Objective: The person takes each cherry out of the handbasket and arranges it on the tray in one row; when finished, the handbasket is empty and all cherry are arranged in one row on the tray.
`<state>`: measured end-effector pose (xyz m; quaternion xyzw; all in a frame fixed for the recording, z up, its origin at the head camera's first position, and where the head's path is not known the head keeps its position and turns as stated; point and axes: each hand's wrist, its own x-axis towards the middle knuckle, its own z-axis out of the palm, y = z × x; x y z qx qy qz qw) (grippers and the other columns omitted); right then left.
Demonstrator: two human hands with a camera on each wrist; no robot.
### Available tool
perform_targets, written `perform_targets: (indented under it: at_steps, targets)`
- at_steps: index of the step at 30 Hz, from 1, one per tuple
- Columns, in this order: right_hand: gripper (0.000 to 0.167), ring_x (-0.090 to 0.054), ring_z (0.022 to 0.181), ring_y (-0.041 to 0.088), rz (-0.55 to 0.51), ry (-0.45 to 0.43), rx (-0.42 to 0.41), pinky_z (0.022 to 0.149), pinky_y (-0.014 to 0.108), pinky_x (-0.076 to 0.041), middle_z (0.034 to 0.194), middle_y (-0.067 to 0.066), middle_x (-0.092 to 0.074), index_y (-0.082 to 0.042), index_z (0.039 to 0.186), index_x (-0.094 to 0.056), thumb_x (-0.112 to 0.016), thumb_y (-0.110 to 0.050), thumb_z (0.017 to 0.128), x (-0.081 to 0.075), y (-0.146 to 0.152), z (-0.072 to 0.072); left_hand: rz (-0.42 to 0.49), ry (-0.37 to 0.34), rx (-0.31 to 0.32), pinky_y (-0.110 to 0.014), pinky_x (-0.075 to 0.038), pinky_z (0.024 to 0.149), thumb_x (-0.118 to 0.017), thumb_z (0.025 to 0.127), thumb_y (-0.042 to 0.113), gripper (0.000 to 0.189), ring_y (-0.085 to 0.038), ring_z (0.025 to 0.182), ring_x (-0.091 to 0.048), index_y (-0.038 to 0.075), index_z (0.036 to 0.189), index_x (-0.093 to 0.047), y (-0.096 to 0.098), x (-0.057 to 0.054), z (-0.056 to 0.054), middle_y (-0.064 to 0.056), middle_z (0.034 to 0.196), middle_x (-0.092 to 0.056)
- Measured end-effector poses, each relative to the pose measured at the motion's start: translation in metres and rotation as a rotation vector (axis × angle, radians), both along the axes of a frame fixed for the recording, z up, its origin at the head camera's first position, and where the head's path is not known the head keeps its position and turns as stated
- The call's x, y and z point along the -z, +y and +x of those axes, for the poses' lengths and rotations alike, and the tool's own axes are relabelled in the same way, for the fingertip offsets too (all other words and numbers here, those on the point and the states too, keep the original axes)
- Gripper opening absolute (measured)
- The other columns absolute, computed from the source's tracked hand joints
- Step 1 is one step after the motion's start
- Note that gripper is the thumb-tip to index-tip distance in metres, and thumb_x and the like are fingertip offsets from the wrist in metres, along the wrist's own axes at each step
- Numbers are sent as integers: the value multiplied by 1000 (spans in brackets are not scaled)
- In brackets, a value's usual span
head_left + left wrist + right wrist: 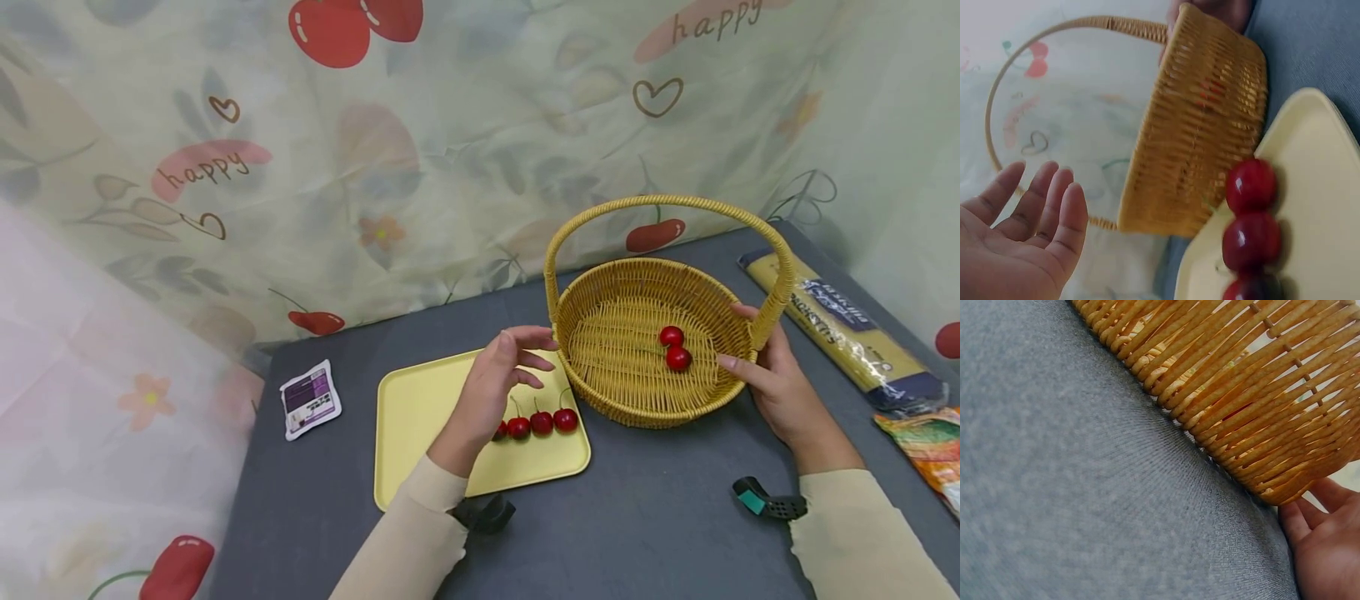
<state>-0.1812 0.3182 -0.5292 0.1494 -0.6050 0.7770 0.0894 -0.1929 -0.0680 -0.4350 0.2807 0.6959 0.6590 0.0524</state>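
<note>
A yellow wicker basket with a tall arched handle stands on the grey table, two red cherries inside it. My right hand grips the basket's right side by the handle's foot, thumb over the rim and fingers around the outside. On the left, my left hand hovers over the pale yellow tray, fingers loosely bent and holding nothing. Its fingertips come near the basket's left rim in the head view; the left wrist view shows the palm empty. Several cherries lie in a row on the tray, one partly hidden behind the left wrist.
A small purple and white packet lies left of the tray. Along the table's right side are a long pack of spaghetti and an orange and green bag. A printed curtain hangs behind the table.
</note>
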Motion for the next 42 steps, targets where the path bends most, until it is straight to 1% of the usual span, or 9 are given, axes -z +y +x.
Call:
perform_targets:
  at_steps: [4,10,18,22,25,32,35,40,42]
  targets:
    - [67,-53,135,21,2,-1,2,92,25,-57,154,18,-40,-7,164,-32,-49,18,104,0,0,0,3,-19,52,-44,-59,89,-29,111,72,93,-41,115,-67,-8,149,-56,16,-6,-4,-23,137,-66]
    - [67,-53,135,22,4,-1,3,92,25,-57,153,18,-40,-7,164,-32,-49,18,104,0,0,0,-10,-42,101,-51,-59,93,-26,110,74,92,-37,118,-68,-2,152,-56,36,-13,-10,-23,140,-64]
    - [68,-54,133,21,5,-10,10,92,24,-57,154,17,-40,-7,164,-32,-50,18,103,-1,1,1,-64,-74,143,-43,-61,92,-23,108,77,93,-35,117,-70,3,153,-57,67,-16,-22,-15,139,-68]
    - [69,-52,135,21,9,-16,10,93,23,-56,156,16,-38,-8,164,-32,-51,18,104,-2,1,1,-102,-81,152,-39,-61,90,-22,111,72,87,-25,112,-71,6,153,-59,81,-13,-27,-9,137,-70]
    - [69,-51,136,21,9,-19,7,93,23,-56,156,16,-37,-8,165,-32,-51,17,104,-1,1,1,-116,-93,161,-39,-61,89,-22,114,67,80,-17,109,-71,7,153,-59,92,-10,-30,-8,137,-70]
    - [69,-50,137,22,10,-23,6,94,22,-54,157,16,-37,-9,165,-32,-51,16,104,0,2,1,-148,-142,162,-38,-62,86,-23,117,61,76,-29,114,-72,5,153,-59,117,-2,-41,-11,136,-70]
    - [69,-49,137,22,11,-26,6,94,23,-55,157,17,-36,-9,164,-32,-51,17,104,0,2,1,-179,-173,144,-37,-63,84,-24,117,62,74,-27,112,-72,8,152,-61,127,1,-44,-8,134,-71]
    - [68,-49,138,23,13,-32,6,94,23,-55,157,18,-36,-9,164,-32,-51,17,104,-1,2,1,-221,-222,133,-44,-63,84,-24,117,61,73,-23,107,-73,9,150,-63,144,5,-48,-6,132,-70]
    - [68,-49,138,23,13,-34,6,95,23,-55,157,18,-37,-9,164,-32,-51,16,104,-1,2,1,-249,-238,132,-44,-62,84,-24,117,61,72,-20,105,-73,10,150,-63,151,7,-49,-5,132,-70]
